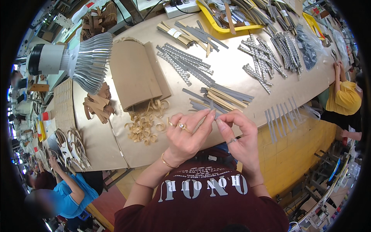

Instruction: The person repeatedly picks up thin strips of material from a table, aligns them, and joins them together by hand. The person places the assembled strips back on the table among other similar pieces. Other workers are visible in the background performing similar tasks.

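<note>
One brown-covered table (228, 62): stretches before you.
Grey and tan strips (226, 97): in a loose pile beyond you.
Left hand (188, 135): yours, thumb and fingers pinched together on a narrow grey strip (216, 115).
Right hand (242, 136): near your left, thumb and forefinger closed on that strip too.
Held strip: between them, over the table.
</note>
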`<state>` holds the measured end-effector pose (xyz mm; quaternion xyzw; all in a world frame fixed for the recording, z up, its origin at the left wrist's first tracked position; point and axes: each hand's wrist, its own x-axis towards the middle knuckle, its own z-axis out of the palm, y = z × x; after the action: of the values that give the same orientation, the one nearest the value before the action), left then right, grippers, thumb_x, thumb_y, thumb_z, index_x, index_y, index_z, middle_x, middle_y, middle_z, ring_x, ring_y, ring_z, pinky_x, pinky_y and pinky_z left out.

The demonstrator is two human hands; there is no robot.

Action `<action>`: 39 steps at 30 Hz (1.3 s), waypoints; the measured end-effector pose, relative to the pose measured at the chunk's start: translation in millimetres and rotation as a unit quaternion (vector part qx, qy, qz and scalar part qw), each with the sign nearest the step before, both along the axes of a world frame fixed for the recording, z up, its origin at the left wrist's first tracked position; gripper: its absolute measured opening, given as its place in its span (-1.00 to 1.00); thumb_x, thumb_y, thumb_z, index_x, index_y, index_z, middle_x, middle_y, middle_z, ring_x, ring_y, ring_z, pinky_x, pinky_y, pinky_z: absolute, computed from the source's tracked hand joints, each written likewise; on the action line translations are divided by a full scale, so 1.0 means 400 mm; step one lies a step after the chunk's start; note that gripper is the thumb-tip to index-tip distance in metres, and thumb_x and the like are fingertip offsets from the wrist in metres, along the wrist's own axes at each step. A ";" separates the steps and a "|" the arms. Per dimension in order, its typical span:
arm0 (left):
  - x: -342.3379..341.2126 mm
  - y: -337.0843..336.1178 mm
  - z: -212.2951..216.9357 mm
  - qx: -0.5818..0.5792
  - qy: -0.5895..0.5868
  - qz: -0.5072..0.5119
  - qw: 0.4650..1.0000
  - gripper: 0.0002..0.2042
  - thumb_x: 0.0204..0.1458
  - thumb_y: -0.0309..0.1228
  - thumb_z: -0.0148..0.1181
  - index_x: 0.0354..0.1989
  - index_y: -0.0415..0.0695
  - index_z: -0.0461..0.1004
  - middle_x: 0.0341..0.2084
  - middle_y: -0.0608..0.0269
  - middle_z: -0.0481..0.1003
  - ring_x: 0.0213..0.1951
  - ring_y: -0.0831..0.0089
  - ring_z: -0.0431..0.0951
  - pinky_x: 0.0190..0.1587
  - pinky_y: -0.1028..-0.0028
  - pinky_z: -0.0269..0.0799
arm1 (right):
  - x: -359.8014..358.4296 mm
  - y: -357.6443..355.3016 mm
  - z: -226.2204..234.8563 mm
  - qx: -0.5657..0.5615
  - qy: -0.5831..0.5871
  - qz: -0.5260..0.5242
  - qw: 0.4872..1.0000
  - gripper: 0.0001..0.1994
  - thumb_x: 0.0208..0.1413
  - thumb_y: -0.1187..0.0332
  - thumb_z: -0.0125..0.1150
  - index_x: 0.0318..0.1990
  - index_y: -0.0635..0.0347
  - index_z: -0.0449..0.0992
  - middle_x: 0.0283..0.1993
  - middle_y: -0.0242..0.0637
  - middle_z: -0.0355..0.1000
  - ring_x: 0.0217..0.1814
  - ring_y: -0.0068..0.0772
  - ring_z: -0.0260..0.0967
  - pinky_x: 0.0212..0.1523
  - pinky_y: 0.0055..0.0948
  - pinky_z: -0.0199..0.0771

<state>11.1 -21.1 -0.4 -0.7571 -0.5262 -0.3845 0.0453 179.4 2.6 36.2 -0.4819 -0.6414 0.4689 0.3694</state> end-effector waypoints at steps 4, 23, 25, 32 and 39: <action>0.003 0.002 0.000 0.001 0.005 -0.001 1.000 -0.65 -0.15 -0.48 0.35 -0.09 -0.10 0.63 -0.18 0.34 0.59 -0.38 0.55 0.52 -0.21 0.45 0.33 | -0.004 0.000 -0.004 -0.001 -0.005 -0.021 1.000 -0.92 0.11 0.46 0.30 -0.27 0.26 0.58 -0.41 -0.33 0.45 -0.39 -0.44 0.33 -0.19 -0.43 0.24; -0.026 -0.011 0.001 -0.171 -0.292 -0.027 0.941 -0.86 -0.03 -0.54 0.28 -0.27 -0.17 0.64 -0.36 0.21 0.60 -0.39 0.37 0.59 -0.31 0.48 0.44 | -0.018 0.003 -0.012 0.050 -0.095 0.090 0.990 -0.92 0.13 0.48 0.15 -0.23 0.23 0.44 -0.28 -0.26 0.38 -0.20 -0.30 0.32 -0.04 -0.33 0.23; -0.062 -0.018 0.006 -0.174 -0.311 0.020 0.934 -0.89 0.02 -0.55 0.22 -0.29 -0.19 0.63 -0.39 0.20 0.59 -0.38 0.42 0.57 -0.29 0.50 0.44 | -0.021 0.004 -0.028 0.052 -0.101 0.105 0.988 -0.92 0.14 0.47 0.14 -0.23 0.23 0.43 -0.29 -0.25 0.37 -0.18 -0.27 0.32 -0.03 -0.31 0.22; -0.322 -0.106 0.100 0.086 -0.399 0.353 0.842 -0.73 0.25 -0.37 0.01 -0.25 -0.35 0.54 -0.31 0.22 0.54 -0.41 0.58 0.39 -0.32 0.57 0.29 | -0.090 0.006 -0.176 0.022 -0.162 0.171 0.972 -0.90 0.17 0.40 0.10 -0.23 0.20 0.44 -0.24 -0.20 0.41 -0.12 -0.16 0.35 -0.05 -0.23 0.21; -0.336 -0.139 0.149 0.356 -0.346 0.355 0.792 -0.69 0.28 -0.34 -0.02 -0.23 -0.41 0.48 -0.42 0.04 0.45 -0.42 0.42 0.39 -0.34 0.53 0.28 | -0.173 -0.034 -0.269 0.102 -0.244 0.154 0.952 -0.83 0.14 0.31 0.23 -0.23 0.17 0.43 -0.30 -0.24 0.38 -0.14 -0.11 0.38 -0.01 -0.18 0.28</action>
<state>-123.3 -76.6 59.4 -0.2641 -0.5646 -0.7377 0.2594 110.1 -11.0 -71.4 -0.4370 -0.8226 0.3207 0.1720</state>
